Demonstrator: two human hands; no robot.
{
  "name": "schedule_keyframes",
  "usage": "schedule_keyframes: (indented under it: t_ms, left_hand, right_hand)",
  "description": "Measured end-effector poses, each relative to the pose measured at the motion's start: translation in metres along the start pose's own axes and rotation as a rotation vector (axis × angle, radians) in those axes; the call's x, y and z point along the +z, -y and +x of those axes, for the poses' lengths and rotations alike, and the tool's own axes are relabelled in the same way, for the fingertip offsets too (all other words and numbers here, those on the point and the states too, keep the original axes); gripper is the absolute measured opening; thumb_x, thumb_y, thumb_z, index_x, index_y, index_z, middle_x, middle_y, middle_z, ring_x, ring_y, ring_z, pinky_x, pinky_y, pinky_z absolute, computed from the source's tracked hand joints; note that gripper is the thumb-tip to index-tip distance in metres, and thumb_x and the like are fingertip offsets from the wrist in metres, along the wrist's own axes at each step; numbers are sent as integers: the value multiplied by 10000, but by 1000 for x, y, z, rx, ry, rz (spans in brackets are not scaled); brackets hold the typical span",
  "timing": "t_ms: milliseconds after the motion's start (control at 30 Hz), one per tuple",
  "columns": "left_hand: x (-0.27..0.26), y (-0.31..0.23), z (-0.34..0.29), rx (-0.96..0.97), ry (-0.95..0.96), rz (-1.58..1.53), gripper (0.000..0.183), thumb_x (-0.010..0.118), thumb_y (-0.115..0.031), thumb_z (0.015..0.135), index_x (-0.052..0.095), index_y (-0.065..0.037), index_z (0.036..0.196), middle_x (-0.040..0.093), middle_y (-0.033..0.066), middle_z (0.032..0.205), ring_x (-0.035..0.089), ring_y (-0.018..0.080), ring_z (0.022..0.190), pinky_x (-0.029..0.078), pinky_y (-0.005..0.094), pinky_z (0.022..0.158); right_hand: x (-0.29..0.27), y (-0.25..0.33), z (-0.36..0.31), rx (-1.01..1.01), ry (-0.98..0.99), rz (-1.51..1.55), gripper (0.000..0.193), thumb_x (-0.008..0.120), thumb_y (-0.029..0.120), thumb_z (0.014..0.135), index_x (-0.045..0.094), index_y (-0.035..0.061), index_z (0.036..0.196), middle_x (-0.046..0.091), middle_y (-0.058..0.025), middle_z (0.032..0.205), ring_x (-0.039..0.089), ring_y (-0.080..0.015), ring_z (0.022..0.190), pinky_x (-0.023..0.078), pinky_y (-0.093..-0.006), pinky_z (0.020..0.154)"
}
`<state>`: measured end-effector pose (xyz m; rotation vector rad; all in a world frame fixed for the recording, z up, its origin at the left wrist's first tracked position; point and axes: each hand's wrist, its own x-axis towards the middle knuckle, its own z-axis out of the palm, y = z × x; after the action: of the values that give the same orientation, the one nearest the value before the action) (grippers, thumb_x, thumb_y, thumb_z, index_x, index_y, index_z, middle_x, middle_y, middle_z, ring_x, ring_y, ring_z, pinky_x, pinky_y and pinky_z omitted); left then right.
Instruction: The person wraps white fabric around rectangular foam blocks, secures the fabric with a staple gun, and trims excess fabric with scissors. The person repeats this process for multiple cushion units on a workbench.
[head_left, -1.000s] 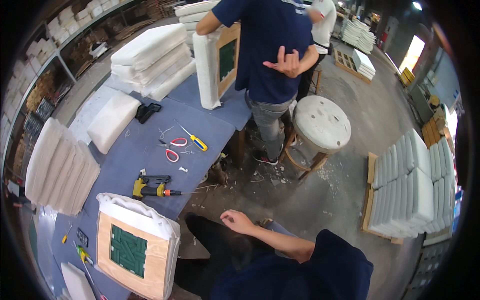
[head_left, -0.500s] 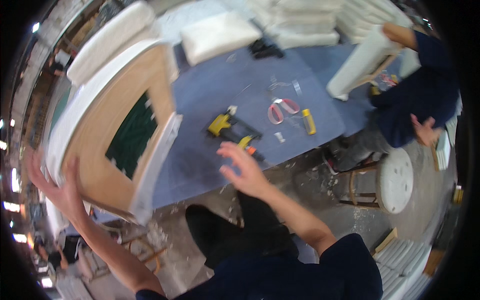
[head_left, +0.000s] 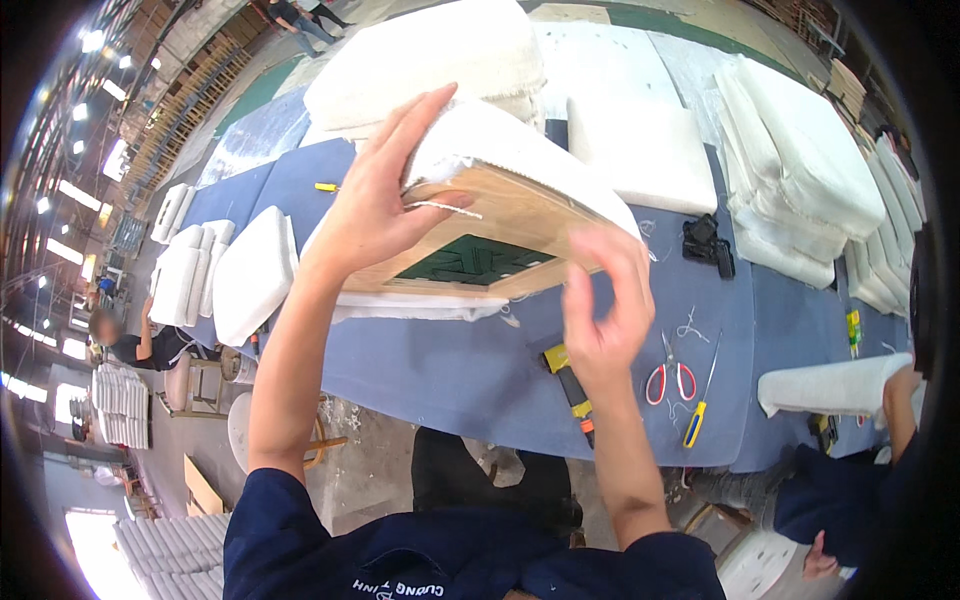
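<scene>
A white-upholstered seat cushion (head_left: 520, 150) is tipped up in front of me, its wooden underside facing me. Dark green material fills the opening (head_left: 470, 262) in the wood. My left hand (head_left: 385, 200) grips the cushion's upper left corner, fingers over the white fabric and thumb on the wood. A short white cord (head_left: 450, 209) lies by that thumb. My right hand (head_left: 612, 305), slightly blurred, is at the cushion's right edge with fingers curved and thumb apart; nothing shows in it. Below it, a yellow-and-black staple gun (head_left: 568, 385) lies on the blue-covered table (head_left: 420, 370).
Red-handled scissors (head_left: 670, 380) and a yellow-handled screwdriver (head_left: 697, 422) lie to the right. A black tool (head_left: 708, 246) is farther back. White cushions (head_left: 800, 160) are stacked beyond. At the right a co-worker (head_left: 840, 500) handles a white piece (head_left: 835, 385). Another person (head_left: 150, 345) sits far left.
The cushion has gone from standing upright at the left to tipped in front of me. My left hand has taken hold of its corner. My right hand has moved from the staple gun to its edge.
</scene>
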<state>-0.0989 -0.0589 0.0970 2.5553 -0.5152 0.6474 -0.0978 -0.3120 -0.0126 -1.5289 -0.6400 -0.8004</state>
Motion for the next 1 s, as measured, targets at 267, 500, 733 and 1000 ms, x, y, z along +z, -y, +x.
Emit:
schedule_keyframes:
  t_ms: [267,500,733,1000]
  left_hand:
    - [11,34,36,-15,-19,-53,939,945,-185,780,530,-99,1619,538,218,1635,540,415,1482,453,468,1215]
    - [2,68,55,-4,12,-110,874,999,-240,744,633,-62,1518,613,185,1582,611,392,1430,490,454,1189]
    - [12,84,63,-78,63,-270,861,1008,-262,760,635,-48,1506,593,189,1604,593,382,1452,462,447,1207]
    - [20,64,59,-9,-114,-313,812,1002,-264,760,677,-115,1488,570,201,1609,561,400,1474,460,470,1198]
  right_hand:
    - [82,-51,114,-347,141,-32,320,816,47,868,790,80,1185,736,-74,1138,698,-327,1042,574,-431,886]
    - [102,-65,162,-38,378,181,137,786,126,949,762,1,998,722,-109,964,674,-288,851,546,-407,745]
    - [118,-83,181,441,543,462,337,690,265,1087,731,-46,965,631,-59,745,544,-112,690,462,-331,642]
    - [115,-72,179,522,547,500,364,684,303,1100,740,-29,964,576,-1,663,491,-70,634,408,-315,571]
